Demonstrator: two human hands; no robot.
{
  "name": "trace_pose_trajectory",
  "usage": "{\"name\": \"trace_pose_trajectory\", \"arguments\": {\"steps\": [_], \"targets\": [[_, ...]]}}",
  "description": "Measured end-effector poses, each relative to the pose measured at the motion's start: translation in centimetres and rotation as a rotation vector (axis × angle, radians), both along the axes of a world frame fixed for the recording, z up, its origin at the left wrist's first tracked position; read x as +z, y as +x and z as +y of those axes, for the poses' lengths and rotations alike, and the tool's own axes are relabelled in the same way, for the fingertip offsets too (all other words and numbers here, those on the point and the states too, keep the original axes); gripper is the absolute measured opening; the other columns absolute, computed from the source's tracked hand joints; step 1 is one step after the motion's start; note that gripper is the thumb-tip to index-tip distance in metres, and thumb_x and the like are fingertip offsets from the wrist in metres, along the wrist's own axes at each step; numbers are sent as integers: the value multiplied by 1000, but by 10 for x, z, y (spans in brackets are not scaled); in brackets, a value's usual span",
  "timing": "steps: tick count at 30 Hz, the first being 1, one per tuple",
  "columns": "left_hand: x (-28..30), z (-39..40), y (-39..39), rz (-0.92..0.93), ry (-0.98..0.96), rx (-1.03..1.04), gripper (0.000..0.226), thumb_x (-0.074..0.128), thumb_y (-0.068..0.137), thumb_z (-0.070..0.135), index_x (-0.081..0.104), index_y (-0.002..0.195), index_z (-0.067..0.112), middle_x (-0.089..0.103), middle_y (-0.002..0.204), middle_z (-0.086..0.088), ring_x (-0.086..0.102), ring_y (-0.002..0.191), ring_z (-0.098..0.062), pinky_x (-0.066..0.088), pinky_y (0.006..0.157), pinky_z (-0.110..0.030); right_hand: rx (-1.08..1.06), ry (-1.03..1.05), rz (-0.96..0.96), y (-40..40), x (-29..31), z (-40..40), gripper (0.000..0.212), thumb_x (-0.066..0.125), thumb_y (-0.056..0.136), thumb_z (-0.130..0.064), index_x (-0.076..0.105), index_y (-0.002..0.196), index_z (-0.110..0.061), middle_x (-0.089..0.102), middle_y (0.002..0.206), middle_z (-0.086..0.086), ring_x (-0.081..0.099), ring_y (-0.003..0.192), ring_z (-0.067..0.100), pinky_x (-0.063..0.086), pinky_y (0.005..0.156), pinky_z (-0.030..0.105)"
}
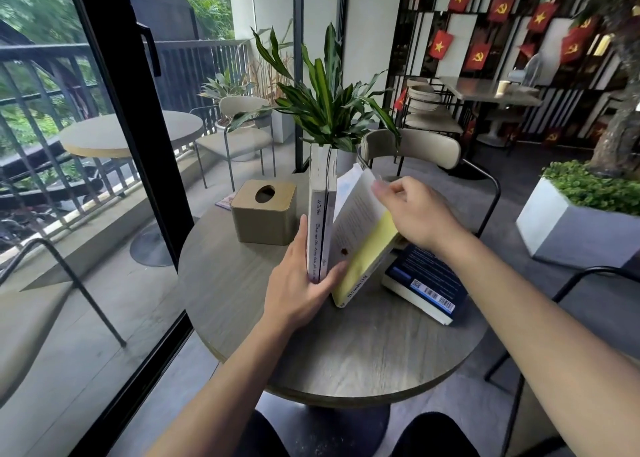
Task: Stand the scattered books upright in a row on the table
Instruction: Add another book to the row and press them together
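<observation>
Head view: two white books (321, 214) stand upright near the middle of the round desk (242, 300), just right of the tan tissue box (265, 212), spines toward the camera. The left hand (298, 280) braces them at the near end, palm against the outer cover and thumb curled round the spines' foot; its grip is pressed onto the pair rather than spread. Leaning against the right side of these books is a yellow-and-white book (363, 245), tilted, its lower edge on the desk and its top resting away to the right. The right hand (414, 210) sits on its upper edge, fingers curled over the top; whether it pinches the cover or only pushes on it cannot be told, as that hand is blurred. A dark blue book (424, 281) lies flat just right of the leaning one, partly under it.

Risks, as I judge them: the tilted book's foot could skid on the smooth desk as it is tipped upright. A hard push could topple the standing pair toward the tissue box if the left hand lets go early. The blue book may block the foot from seating flush.
</observation>
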State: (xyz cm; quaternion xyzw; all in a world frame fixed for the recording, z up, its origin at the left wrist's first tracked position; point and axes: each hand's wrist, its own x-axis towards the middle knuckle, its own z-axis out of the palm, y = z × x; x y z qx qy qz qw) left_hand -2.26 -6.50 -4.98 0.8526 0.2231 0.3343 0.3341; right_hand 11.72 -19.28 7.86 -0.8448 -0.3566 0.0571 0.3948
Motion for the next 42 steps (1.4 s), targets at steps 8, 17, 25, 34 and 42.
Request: {"name": "trace_pose_trajectory", "arguments": {"steps": [8, 17, 25, 34, 42], "targets": [[-1, 0, 0, 15, 2, -12, 122, 48, 61, 94, 10, 158, 29, 39, 154, 8, 48, 130, -14, 46, 102, -42, 283, 165, 92, -20, -11, 2, 95, 37, 76, -80, 15, 153, -30, 31, 157, -1, 32, 138, 7, 26, 113, 34], [-5, 2, 3, 32, 35, 17, 126, 67, 57, 87, 20, 156, 25, 41, 151, 6, 50, 128, -12, 49, 99, -42, 397, 155, -222, -36, -13, 25, 119, 68, 57, -77, 4, 152, -46, 10, 162, -1, 11, 149, 12, 22, 117, 39], [-6, 5, 5, 6, 41, 46, 112, 71, 65, 76, 28, 152, 21, 55, 138, 5, 55, 118, -9, 50, 94, -29, 375, 114, -320, -29, -18, 42, 107, 73, 58, -73, 24, 149, -44, 15, 161, 0, 18, 147, 20, 31, 113, 45], [-4, 5, 8, 15, 71, 80, 99, 70, 66, 58, 27, 150, 26, 61, 124, 8, 61, 105, -14, 53, 84, -29, 361, 153, -389, -32, -27, 52, 100, 70, 66, -72, 24, 147, -35, 39, 145, -1, 41, 131, 20, 44, 102, 47], [3, 2, 13, 99, 66, 116, 113, 64, 58, 82, 22, 149, 32, 60, 128, 12, 62, 108, -16, 54, 80, -38, 357, 212, -380, -28, -31, 54, 95, 73, 69, -61, 28, 147, -32, 43, 141, 0, 45, 126, 19, 46, 99, 45]]}}
